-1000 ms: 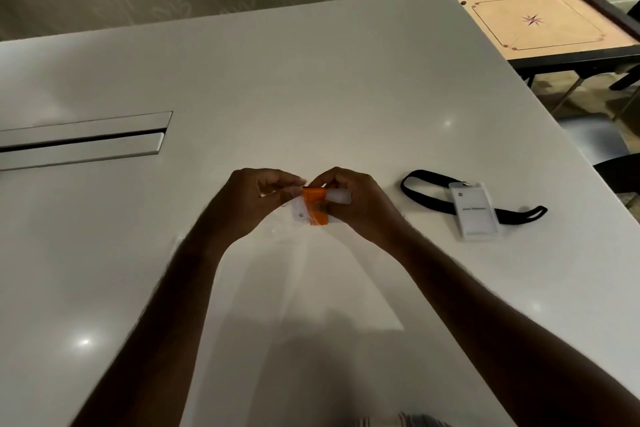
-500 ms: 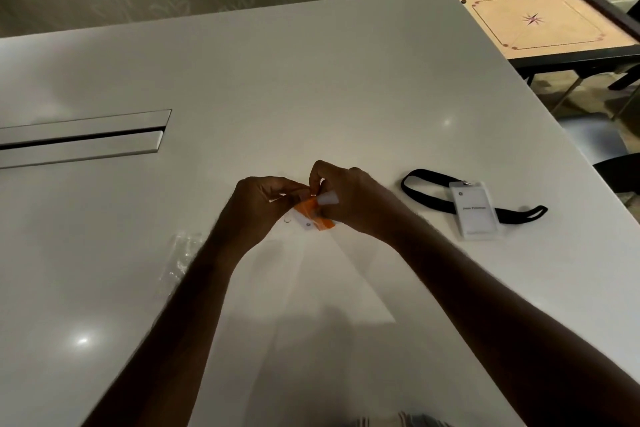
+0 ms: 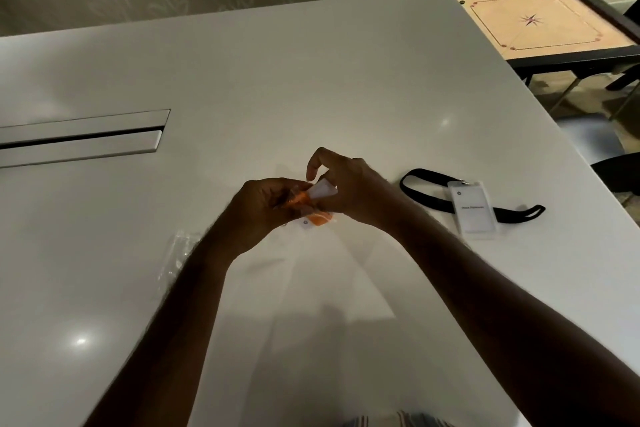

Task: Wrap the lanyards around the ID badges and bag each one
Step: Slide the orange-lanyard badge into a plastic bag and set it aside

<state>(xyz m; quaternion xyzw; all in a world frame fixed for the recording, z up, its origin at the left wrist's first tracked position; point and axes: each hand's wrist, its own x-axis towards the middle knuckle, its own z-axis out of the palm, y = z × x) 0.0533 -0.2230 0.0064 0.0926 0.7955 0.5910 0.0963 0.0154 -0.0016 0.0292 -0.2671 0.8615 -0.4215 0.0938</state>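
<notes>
Over the middle of the white table (image 3: 311,87), both hands hold a white ID badge (image 3: 323,190) wound with an orange lanyard (image 3: 318,218). My left hand (image 3: 263,211) grips the badge's left end, fingers curled round it. My right hand (image 3: 349,191) pinches the right end, with its forefinger raised and bent above. Much of the badge is hidden by my fingers. A second white ID badge (image 3: 472,206) lies flat to the right on its loose black lanyard (image 3: 422,192). A clear plastic bag (image 3: 180,253) lies on the table beside my left forearm.
A long metal slot cover (image 3: 83,137) is set into the table at the left. Beyond the table's right edge stand a carrom board (image 3: 547,24) on a dark frame and a dark chair (image 3: 620,172).
Both hands shifted slightly away from me with the badge. The badge has tilted and my right forefinger has lifted off it. The second badge has not moved.
</notes>
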